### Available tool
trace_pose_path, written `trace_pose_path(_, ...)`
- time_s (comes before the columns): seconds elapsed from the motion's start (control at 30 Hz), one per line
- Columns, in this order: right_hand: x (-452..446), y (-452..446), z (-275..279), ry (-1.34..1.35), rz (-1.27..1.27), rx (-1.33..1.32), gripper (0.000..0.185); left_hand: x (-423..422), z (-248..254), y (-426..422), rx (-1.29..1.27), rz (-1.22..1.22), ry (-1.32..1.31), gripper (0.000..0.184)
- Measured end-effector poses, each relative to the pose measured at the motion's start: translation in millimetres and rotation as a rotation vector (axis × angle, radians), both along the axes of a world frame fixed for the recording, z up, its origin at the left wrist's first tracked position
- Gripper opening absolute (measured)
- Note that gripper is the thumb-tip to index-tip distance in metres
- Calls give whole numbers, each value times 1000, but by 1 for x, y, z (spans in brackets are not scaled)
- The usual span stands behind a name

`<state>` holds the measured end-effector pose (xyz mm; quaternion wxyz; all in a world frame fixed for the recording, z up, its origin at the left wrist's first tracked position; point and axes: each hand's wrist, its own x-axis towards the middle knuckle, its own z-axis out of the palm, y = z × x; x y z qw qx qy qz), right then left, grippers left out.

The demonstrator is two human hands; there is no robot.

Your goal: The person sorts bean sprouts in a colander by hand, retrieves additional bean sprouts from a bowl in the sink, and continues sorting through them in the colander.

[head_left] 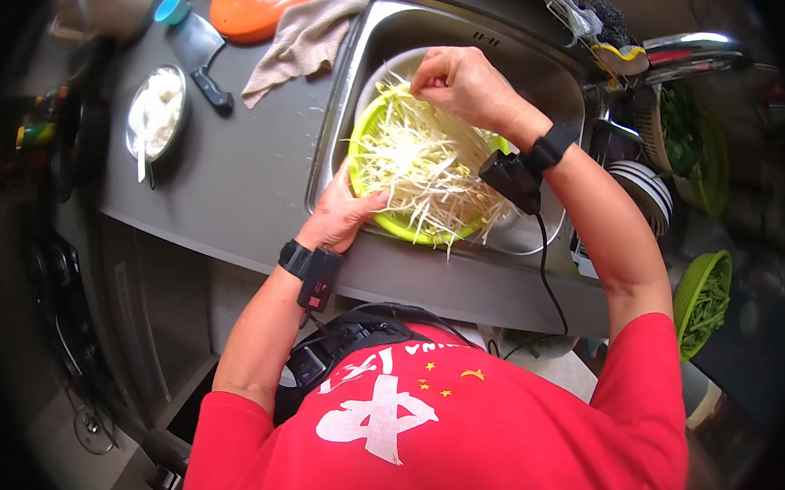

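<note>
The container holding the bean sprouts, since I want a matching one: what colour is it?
The container is bright yellow-green; the head view shows it best.

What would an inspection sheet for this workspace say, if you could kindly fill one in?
Surface: grey counter with a metal sink set into it.
Job's things: bean sprouts heaped in a lime-green bowl at the sink.
Clutter: cleaver, cloth, orange lid and dish left of the sink.
Hands: left hand holds the bowl's rim; right hand, fingers drawn together, is at the sprouts' far side; its grip is unclear.
Cables: black cable trails from the right wrist's device.
Surroundings: plates and a basket of green vegetables to the right.
</note>
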<state>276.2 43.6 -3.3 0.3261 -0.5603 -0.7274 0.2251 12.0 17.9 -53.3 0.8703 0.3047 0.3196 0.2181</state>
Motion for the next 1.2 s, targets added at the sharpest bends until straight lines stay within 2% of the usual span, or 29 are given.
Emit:
trace_pose_path(0.13, 6, -12, 19, 245, -82, -371, 11, -3, -10, -1, -3, 1, -31, 75)
trace_pose_path(0.17, 8, -16, 23, 327, -75, -387, 12, -3, -10, 1, -5, 0, -42, 74)
trace_pose_path(0.27, 15, -26, 32, 567, -42, -414, 16, -7, -9, 2, 21, -4, -58, 64)
trace_pose_path(0.37, 19, -45, 44, 711, -118, -389, 15, -13, -18, 6, 6, -2, -32, 63)
trace_pose_path(0.53, 37, -98, 55, 758, -352, -283, 17, -20, -10, 10, 28, 61, 15, 54)
trace_pose_path(0.7, 54, -167, 20, 842, -601, -296, 12, -21, -4, 12, 46, 86, 0, 54)
trace_pose_path(0.77, 52, -191, 4, 657, -650, -479, 7, -23, -2, 15, 41, 88, -19, 54)
trace_pose_path(0.8, 50, -200, -8, 445, -611, -532, 9, -22, 1, 15, 52, 82, -29, 53)
trace_pose_path(0.83, 41, -207, -13, 73, -529, -431, 15, -22, 3, 16, 42, 90, -29, 53)
trace_pose_path(0.9, 21, -208, -7, 38, -578, -344, 15, -20, 5, 17, 20, 104, -30, 51)
trace_pose_path(0.97, -7, -196, 16, 281, -647, -213, 12, -19, 4, 17, 5, 130, -32, 50)
trace_pose_path(1.03, -29, -182, 27, 267, -594, -32, 11, -16, 6, 17, -14, 141, -32, 50)
trace_pose_path(1.13, -45, -159, 25, 83, -607, 118, 11, -6, 13, 13, -25, 153, -42, 50)
trace_pose_path(1.2, -52, -146, 23, -96, -638, 70, 14, -5, 14, 11, -13, 156, -50, 50)
